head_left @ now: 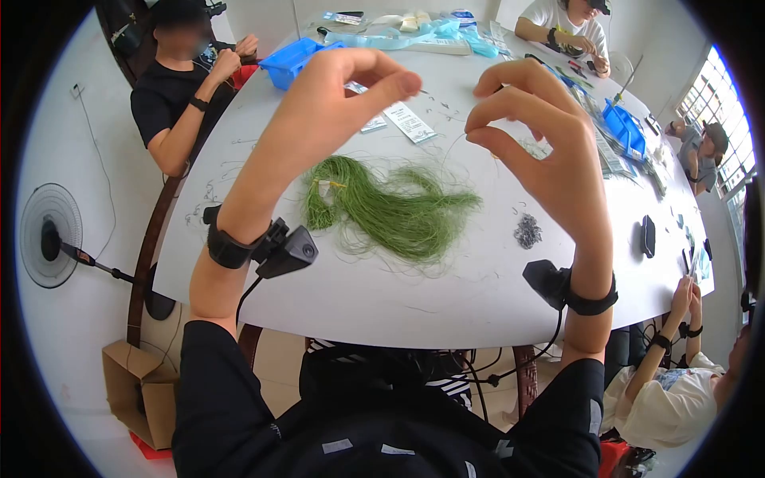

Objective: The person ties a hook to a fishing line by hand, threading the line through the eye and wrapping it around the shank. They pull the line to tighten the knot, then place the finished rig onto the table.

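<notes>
Raised over the table, my left hand [339,92] is closed, thumb against fingers; a tiny dark tip, seemingly a fish hook, pokes out of the pinch. Opposite it, my right hand [550,131] pinches with thumb and forefinger, its other fingers curled above. A thin strand, like fishing line, hangs faintly from those fingertips. Below and between both hands lies a loose bundle of green fishing line [398,207], tied with a yellowish band at its left end. A small heap of dark fish hooks [527,231] sits below my right hand.
Printed paper packets [410,121] and a blue tray [288,64] lie beyond my left hand. Another blue tray [624,131] stands at right, near a black case [649,237]. Loose hooks are scattered at left. Several people sit around the table. Cables hang from my wrist cameras.
</notes>
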A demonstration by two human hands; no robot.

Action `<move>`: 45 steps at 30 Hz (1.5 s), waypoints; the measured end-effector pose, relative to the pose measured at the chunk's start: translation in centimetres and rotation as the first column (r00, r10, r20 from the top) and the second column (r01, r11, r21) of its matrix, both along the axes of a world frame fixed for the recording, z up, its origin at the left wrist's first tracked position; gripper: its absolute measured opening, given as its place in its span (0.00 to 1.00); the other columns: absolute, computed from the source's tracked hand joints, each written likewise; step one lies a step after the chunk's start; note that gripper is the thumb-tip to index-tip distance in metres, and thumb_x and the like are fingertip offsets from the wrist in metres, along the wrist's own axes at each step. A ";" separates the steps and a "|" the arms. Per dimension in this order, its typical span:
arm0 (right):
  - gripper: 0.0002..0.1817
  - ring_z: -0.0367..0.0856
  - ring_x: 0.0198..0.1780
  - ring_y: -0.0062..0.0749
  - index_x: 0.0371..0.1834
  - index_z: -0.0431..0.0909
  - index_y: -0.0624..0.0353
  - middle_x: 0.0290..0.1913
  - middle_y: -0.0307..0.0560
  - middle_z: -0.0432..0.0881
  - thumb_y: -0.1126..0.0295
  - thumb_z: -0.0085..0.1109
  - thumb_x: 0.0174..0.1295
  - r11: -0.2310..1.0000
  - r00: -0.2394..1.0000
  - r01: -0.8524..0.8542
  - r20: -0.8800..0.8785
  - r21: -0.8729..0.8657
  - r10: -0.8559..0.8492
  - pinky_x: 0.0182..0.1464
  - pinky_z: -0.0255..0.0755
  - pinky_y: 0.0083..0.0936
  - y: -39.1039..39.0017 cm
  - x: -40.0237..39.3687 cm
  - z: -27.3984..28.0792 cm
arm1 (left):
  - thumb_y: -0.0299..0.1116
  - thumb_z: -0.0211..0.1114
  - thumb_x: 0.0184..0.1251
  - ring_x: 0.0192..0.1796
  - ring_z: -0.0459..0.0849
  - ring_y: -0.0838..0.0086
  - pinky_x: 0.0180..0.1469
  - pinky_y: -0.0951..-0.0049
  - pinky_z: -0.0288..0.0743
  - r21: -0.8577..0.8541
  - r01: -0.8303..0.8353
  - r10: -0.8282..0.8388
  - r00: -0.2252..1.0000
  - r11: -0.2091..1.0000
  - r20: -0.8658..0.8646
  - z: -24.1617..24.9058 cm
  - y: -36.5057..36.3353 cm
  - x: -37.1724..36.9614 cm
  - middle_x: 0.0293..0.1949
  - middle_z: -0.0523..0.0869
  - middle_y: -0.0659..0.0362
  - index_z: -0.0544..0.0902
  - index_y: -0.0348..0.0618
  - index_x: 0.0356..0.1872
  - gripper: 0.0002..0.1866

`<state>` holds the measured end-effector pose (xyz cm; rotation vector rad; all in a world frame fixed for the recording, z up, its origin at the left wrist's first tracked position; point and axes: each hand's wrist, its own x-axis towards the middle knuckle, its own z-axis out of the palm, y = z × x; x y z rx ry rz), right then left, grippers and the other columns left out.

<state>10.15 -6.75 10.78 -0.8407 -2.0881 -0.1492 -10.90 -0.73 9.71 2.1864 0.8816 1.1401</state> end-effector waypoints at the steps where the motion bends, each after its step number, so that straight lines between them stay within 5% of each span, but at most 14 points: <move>1: 0.06 0.74 0.33 0.33 0.26 0.76 0.60 0.30 0.41 0.76 0.78 0.64 0.46 0.997 1.000 0.020 -0.012 0.073 -0.019 0.35 0.68 0.27 0.2 -0.4 -0.2 | 0.45 0.61 0.63 0.34 0.77 0.84 0.38 0.81 0.70 -0.080 0.072 -0.067 0.996 0.994 0.055 -0.1 -0.1 0.3 0.30 0.81 0.65 0.80 0.39 0.31 0.17; 6: 0.07 0.73 0.30 0.32 0.26 0.76 0.60 0.25 0.38 0.76 0.79 0.64 0.45 0.951 0.995 0.085 -0.078 0.298 -0.065 0.31 0.68 0.23 0.7 -1.5 -1.7 | 0.49 0.61 0.62 0.34 0.76 0.84 0.39 0.81 0.70 -0.259 0.244 -0.202 0.963 0.934 0.178 -0.7 -0.7 1.2 0.30 0.80 0.65 0.80 0.40 0.31 0.19; 15: 0.06 0.72 0.26 0.26 0.27 0.77 0.59 0.26 0.38 0.77 0.79 0.63 0.47 0.980 0.984 0.125 -0.146 0.156 -0.102 0.26 0.66 0.20 0.9 -1.9 -2.1 | 0.49 0.62 0.62 0.35 0.77 0.83 0.40 0.81 0.70 -0.227 0.244 -0.210 0.964 0.943 0.163 -0.9 -0.8 1.4 0.30 0.80 0.64 0.80 0.39 0.31 0.19; 18: 0.04 0.73 0.27 0.21 0.29 0.78 0.58 0.26 0.36 0.78 0.77 0.61 0.51 0.996 0.978 0.090 -0.188 -0.019 -0.092 0.27 0.66 0.18 0.7 -1.9 -2.0 | 0.47 0.61 0.63 0.37 0.78 0.82 0.41 0.80 0.70 -0.229 0.244 -0.205 0.962 0.942 0.182 -0.9 -0.8 1.4 0.31 0.81 0.63 0.80 0.39 0.32 0.18; 20: 0.03 0.72 0.28 0.18 0.31 0.78 0.60 0.27 0.35 0.79 0.75 0.60 0.54 0.971 0.935 -0.077 -0.354 -0.227 -0.008 0.26 0.64 0.15 1.3 -1.6 -2.4 | 0.44 0.61 0.63 0.39 0.78 0.81 0.41 0.80 0.71 -0.257 0.264 -0.198 0.946 0.930 0.256 -0.5 -0.7 1.4 0.32 0.81 0.62 0.80 0.39 0.33 0.16; 22: 0.08 0.68 0.26 0.12 0.35 0.78 0.63 0.28 0.35 0.79 0.68 0.58 0.60 0.872 0.842 -0.330 -0.531 -0.363 0.098 0.25 0.58 0.09 1.5 -1.0 -2.3 | 0.38 0.62 0.62 0.40 0.78 0.80 0.43 0.80 0.72 -0.078 0.265 -0.243 0.945 0.961 0.220 -1.0 -0.2 1.5 0.34 0.81 0.62 0.80 0.39 0.34 0.12; 25: 0.12 0.63 0.23 0.11 0.36 0.78 0.65 0.28 0.36 0.79 0.65 0.58 0.61 0.676 0.790 -0.472 -0.612 -0.565 0.040 0.24 0.54 0.08 1.1 -0.5 -1.6 | 0.31 0.65 0.59 0.42 0.78 0.79 0.43 0.79 0.73 0.062 0.336 -0.341 0.913 0.940 0.223 -1.3 0.2 1.7 0.37 0.81 0.62 0.80 0.40 0.35 0.07; 38: 0.14 0.58 0.21 0.11 0.32 0.79 0.65 0.19 0.30 0.68 0.62 0.57 0.62 0.681 0.775 -0.495 -0.629 -0.540 0.065 0.23 0.50 0.11 1.9 -0.8 -3.0 | 0.34 0.64 0.61 0.40 0.82 0.76 0.44 0.78 0.75 0.378 0.214 -0.237 0.971 0.901 0.015 -1.4 0.4 1.4 0.36 0.83 0.60 0.80 0.42 0.37 0.08; 41: 0.15 0.58 0.22 0.11 0.38 0.77 0.64 0.28 0.34 0.73 0.61 0.53 0.64 0.756 0.782 -0.464 -0.615 -0.462 0.104 0.24 0.51 0.10 1.7 -1.1 -3.3 | 0.33 0.64 0.60 0.35 0.82 0.79 0.35 0.83 0.75 0.062 0.178 -0.185 0.974 0.982 0.131 -0.5 -1.0 1.9 0.33 0.83 0.57 0.80 0.39 0.36 0.09; 42: 0.16 0.58 0.22 0.11 0.40 0.77 0.65 0.29 0.35 0.74 0.59 0.53 0.64 0.800 0.795 -0.415 -0.601 -0.434 0.086 0.25 0.53 0.10 1.8 -1.5 -3.5 | 0.31 0.64 0.60 0.34 0.81 0.80 0.34 0.82 0.74 0.084 0.159 -0.171 0.971 0.984 0.165 -0.7 -1.4 2.1 0.31 0.83 0.57 0.80 0.37 0.35 0.08; 43: 0.11 0.65 0.25 0.13 0.39 0.77 0.64 0.30 0.35 0.75 0.66 0.54 0.63 0.783 0.825 -0.353 -0.565 -0.512 0.002 0.29 0.60 0.10 1.2 -1.3 -2.7 | 0.31 0.64 0.60 0.34 0.81 0.80 0.34 0.83 0.74 0.115 0.138 -0.157 0.971 0.984 0.178 -1.0 -1.6 2.2 0.31 0.83 0.57 0.80 0.37 0.35 0.08; 45: 0.02 0.74 0.25 0.13 0.32 0.74 0.62 0.28 0.39 0.77 0.78 0.57 0.57 0.824 0.782 -0.325 -0.622 -0.464 -0.042 0.21 0.63 0.08 -0.4 -2.1 -1.2 | 0.31 0.64 0.60 0.34 0.81 0.79 0.34 0.83 0.74 0.191 0.094 -0.134 0.969 0.977 0.206 -1.1 -1.9 2.2 0.31 0.83 0.57 0.80 0.36 0.34 0.07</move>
